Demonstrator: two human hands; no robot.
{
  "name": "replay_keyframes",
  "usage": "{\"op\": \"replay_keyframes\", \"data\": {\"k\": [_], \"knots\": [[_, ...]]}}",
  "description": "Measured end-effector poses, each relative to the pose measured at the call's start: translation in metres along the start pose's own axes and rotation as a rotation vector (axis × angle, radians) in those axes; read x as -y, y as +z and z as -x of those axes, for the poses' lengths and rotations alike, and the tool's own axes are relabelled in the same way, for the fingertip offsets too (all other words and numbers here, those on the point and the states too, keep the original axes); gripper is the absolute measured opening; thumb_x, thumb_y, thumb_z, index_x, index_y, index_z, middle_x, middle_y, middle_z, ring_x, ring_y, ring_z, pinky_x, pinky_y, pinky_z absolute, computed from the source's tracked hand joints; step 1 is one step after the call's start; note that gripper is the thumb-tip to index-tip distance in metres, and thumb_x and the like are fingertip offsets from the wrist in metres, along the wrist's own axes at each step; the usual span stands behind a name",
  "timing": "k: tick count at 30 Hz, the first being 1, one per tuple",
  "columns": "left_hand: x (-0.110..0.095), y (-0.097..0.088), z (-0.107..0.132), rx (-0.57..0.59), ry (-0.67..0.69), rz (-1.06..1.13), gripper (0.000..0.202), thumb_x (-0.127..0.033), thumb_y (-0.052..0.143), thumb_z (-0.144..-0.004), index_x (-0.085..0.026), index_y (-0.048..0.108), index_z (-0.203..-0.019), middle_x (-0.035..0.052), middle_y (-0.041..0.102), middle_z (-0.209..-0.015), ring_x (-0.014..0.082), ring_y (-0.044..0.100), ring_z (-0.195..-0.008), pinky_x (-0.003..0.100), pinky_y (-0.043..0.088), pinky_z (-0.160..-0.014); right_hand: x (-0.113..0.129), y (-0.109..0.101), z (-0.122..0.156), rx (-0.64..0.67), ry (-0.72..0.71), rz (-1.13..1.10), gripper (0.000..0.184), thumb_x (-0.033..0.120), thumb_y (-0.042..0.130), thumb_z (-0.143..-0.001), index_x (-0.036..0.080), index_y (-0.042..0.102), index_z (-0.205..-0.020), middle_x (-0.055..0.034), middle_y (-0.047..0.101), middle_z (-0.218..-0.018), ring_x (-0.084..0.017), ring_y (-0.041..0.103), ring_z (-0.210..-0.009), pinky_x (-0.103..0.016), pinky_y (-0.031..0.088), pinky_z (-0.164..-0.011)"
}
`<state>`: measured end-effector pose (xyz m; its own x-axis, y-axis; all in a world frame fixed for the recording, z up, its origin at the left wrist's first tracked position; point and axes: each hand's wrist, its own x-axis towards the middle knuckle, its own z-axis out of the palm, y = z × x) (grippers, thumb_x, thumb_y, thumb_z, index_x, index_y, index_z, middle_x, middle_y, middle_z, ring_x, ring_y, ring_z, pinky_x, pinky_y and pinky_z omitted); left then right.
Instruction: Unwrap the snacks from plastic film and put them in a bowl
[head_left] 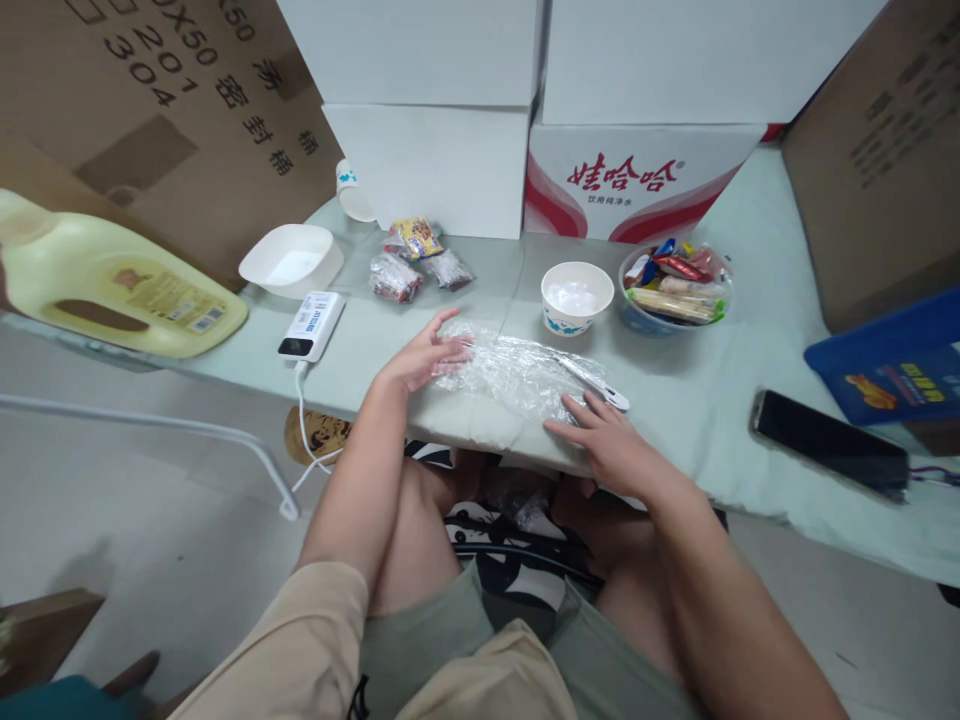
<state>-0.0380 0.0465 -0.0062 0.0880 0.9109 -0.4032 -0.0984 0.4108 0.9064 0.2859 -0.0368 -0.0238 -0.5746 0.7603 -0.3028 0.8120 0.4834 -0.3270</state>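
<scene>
A crinkled sheet of clear plastic wrap point(517, 375) lies spread on the table's front edge point(480, 435). My left hand point(424, 358) rests flat on its left end with fingers stretched out. My right hand point(611, 440) presses on its right lower corner, fingers spread flat. A white narrow object point(600, 385), possibly a small cutter, lies at the wrap's right side just above my right fingers. Neither hand grips anything.
Behind the wrap stand a small white paper bowl point(576, 296) and a clear bowl of wrapped snacks point(675, 285). Snack packets point(416, 262), a white square bowl point(292, 258), a power bank point(312, 325), a yellow jug point(112, 285), a phone point(829, 445) and stacked boxes point(630, 175) surround the area.
</scene>
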Motion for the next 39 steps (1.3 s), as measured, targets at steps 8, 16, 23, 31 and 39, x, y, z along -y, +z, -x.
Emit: {"op": "replay_keyframes", "data": {"k": [8,16,23,31,39], "knots": [[0.005,-0.008,-0.003,0.101,0.046,-0.063,0.076,-0.006,0.073,-0.062,-0.022,0.051,-0.133,0.0090,0.072,-0.108,0.0156,0.073,-0.077,0.019,0.049,-0.058,0.000,-0.007,0.014,0.113,-0.003,-0.150,0.082,-0.001,0.049,-0.074,0.034,0.050,-0.149,-0.0026,0.026,-0.166,-0.034,0.020,-0.154,-0.061,0.025,-0.121],[0.003,-0.003,-0.004,0.153,0.050,-0.092,0.054,-0.008,0.070,-0.059,-0.019,0.060,-0.111,0.0066,0.070,-0.109,0.0152,0.071,-0.078,0.016,0.036,-0.049,-0.027,-0.023,0.027,-0.547,-0.240,-0.930,0.024,0.034,0.057,-0.093,0.030,0.081,-0.093,-0.0064,0.069,-0.131,-0.031,0.057,-0.133,-0.053,0.043,-0.113],[-0.006,0.027,-0.005,0.526,0.026,0.046,0.052,-0.004,0.066,-0.054,-0.019,0.058,-0.104,0.0042,0.070,-0.096,0.0137,0.069,-0.071,0.019,0.042,-0.055,-0.001,-0.025,-0.046,-0.506,-0.184,-1.024,0.073,0.038,0.081,-0.074,0.031,0.052,-0.141,-0.0081,0.055,-0.148,-0.028,0.050,-0.138,-0.051,0.038,-0.115],[-0.018,0.026,-0.005,0.469,0.032,-0.159,0.086,-0.013,0.072,-0.069,-0.027,0.036,-0.146,0.0090,0.066,-0.116,0.0160,0.068,-0.089,0.024,0.049,-0.070,0.017,-0.030,-0.077,-0.129,-0.138,-0.944,0.017,0.035,0.059,-0.084,0.020,0.059,-0.077,0.0023,0.063,-0.065,-0.015,0.058,-0.062,-0.029,0.044,-0.063],[-0.017,0.030,-0.014,0.253,0.044,-0.249,0.073,-0.019,0.078,-0.069,-0.017,0.050,-0.136,0.0014,0.069,-0.075,0.0066,0.053,-0.051,0.018,0.032,-0.047,0.012,-0.027,-0.069,-0.272,0.006,-1.206,0.027,0.044,0.071,-0.075,0.022,0.056,-0.081,0.0005,0.069,-0.076,-0.017,0.063,-0.071,-0.031,0.049,-0.069]]}}
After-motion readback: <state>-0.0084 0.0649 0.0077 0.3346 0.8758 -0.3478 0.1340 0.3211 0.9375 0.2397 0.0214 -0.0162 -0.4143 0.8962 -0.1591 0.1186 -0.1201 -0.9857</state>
